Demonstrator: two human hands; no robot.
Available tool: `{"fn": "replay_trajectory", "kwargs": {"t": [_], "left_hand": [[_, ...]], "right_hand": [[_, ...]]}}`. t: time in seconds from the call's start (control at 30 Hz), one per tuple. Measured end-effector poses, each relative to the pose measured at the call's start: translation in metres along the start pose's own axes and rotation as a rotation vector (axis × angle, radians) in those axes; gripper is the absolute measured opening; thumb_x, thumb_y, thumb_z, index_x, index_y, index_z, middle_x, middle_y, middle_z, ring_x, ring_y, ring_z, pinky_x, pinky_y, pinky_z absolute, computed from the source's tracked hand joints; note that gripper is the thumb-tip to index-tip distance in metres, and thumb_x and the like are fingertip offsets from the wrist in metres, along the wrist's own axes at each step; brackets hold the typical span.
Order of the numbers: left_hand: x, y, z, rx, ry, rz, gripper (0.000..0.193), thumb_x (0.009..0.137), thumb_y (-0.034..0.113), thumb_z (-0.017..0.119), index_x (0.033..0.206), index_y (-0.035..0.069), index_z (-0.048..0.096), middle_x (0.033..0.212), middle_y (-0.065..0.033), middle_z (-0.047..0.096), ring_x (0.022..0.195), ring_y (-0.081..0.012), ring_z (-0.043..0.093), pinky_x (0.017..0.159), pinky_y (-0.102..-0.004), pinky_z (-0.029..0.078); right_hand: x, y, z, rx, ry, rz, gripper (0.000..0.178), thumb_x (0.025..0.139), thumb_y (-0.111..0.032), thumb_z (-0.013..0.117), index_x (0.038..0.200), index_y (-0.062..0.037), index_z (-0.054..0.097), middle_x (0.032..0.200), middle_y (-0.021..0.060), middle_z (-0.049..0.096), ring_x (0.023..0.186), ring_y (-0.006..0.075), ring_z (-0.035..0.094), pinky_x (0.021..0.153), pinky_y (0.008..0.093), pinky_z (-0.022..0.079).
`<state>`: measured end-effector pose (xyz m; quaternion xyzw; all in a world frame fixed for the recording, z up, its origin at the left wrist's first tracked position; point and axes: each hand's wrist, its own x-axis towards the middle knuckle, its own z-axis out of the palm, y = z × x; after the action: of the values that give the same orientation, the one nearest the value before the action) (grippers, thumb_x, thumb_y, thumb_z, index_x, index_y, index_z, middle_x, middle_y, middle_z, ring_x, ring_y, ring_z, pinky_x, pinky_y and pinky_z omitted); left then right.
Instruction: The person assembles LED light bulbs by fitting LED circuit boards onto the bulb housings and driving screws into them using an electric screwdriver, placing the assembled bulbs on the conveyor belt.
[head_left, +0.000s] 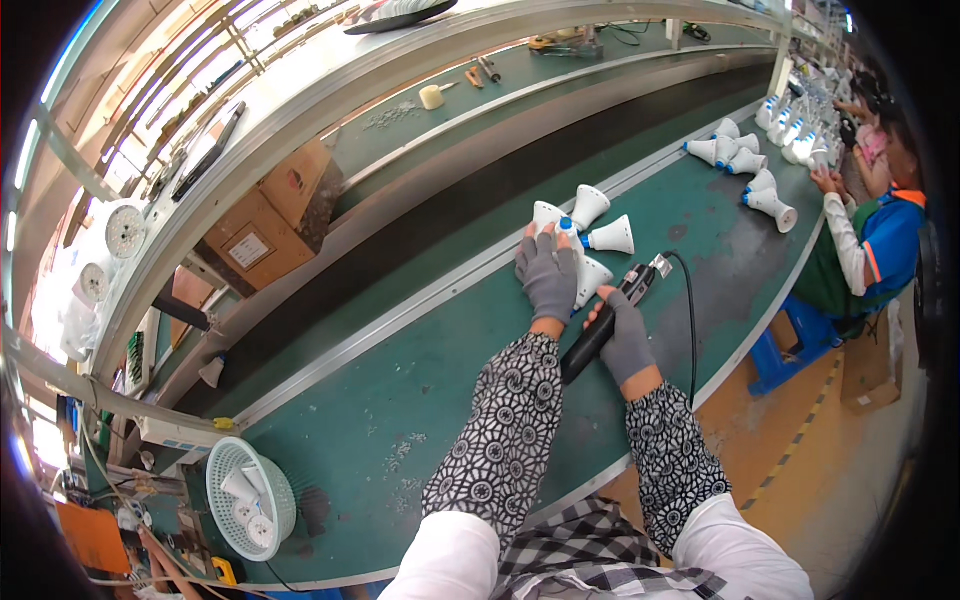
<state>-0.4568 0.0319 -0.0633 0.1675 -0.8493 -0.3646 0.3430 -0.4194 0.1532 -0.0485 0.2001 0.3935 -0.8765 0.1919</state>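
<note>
A cluster of white cone-shaped lamp housings with blue ends (612, 236) lies on the green bench in front of me. My left hand (550, 275), in a grey fingerless glove, reaches into this cluster. Its fingers curl over a white lamp housing (566, 238) whose blue end shows by the fingertips; the palm hides part of the grip. Just to the right, my right hand (626, 338), gloved the same way, is wrapped round a black corded electric screwdriver (590, 340). The tool lies slanted, with its cord end up and to the right.
More lamp housings (740, 150) lie farther right, near a co-worker in a blue top (893, 245). A pale green basket (285, 500) holding white parts stands at the lower left. A dark conveyor belt (450, 180) runs behind the bench. Small screws (402, 450) are scattered nearby.
</note>
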Motion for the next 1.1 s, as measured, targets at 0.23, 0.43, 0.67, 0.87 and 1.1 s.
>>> {"fn": "replay_trajectory", "kwargs": {"t": [0.23,0.43,0.67,0.87,1.1], "left_hand": [[0.029,-0.005,-0.021,0.1,-0.065,-0.028,0.047,0.085,0.04,0.062,0.112,0.001,0.057,0.117,-0.0239,0.053,0.121,-0.0399,0.045,0.102,-0.0459,0.039],[-0.043,0.015,-0.351,0.041,-0.12,0.052,0.037,0.089,0.032,0.064,0.121,0.013,0.061,0.138,-0.0093,0.048,0.132,-0.0282,0.043,0.109,-0.0428,0.034],[-0.158,-0.158,-0.602,0.957,-0.017,-0.495,0.061,0.081,0.043,0.072,0.129,0.008,0.057,0.129,-0.0208,0.058,0.119,-0.0365,0.054,0.099,-0.0428,0.044],[-0.169,-0.174,-0.634,0.984,-0.24,-0.725,0.065,0.069,0.022,0.075,0.129,0.008,0.053,0.12,-0.0195,0.062,0.118,-0.0363,0.055,0.101,-0.0399,0.043],[-0.144,-0.084,-0.583,0.166,0.271,-0.309,0.069,0.068,0.004,0.068,0.133,0.003,0.046,0.123,-0.0158,0.051,0.111,-0.031,0.055,0.097,-0.0381,0.043]], "right_hand": [[0.047,-0.024,-0.023,0.094,-0.177,-0.134,0.015,0.093,-0.019,0.062,0.096,-0.0056,0.056,0.071,0.002,0.049,0.061,0.013,0.052,0.058,0.0289,0.049],[-0.013,-0.035,-0.039,-0.091,-0.229,-0.086,0.022,0.09,-0.017,0.064,0.107,-0.0041,0.058,0.075,0.0012,0.049,0.065,0.0116,0.05,0.058,0.0269,0.046],[-0.116,0.01,-0.012,-0.167,-0.417,0.099,0.02,0.087,-0.012,0.06,0.101,-0.0009,0.052,0.064,0.0013,0.046,0.058,0.0117,0.049,0.056,0.0275,0.045],[-0.135,0.028,-0.01,-0.234,-0.375,0.174,0.021,0.085,-0.013,0.062,0.099,-0.0012,0.052,0.066,0.0059,0.055,0.058,0.0177,0.056,0.059,0.0323,0.049],[-0.161,0.015,-0.024,-0.277,-0.463,0.27,0.023,0.084,-0.013,0.064,0.101,-0.0021,0.053,0.064,0.0061,0.056,0.054,0.0162,0.055,0.055,0.0294,0.047]]}}
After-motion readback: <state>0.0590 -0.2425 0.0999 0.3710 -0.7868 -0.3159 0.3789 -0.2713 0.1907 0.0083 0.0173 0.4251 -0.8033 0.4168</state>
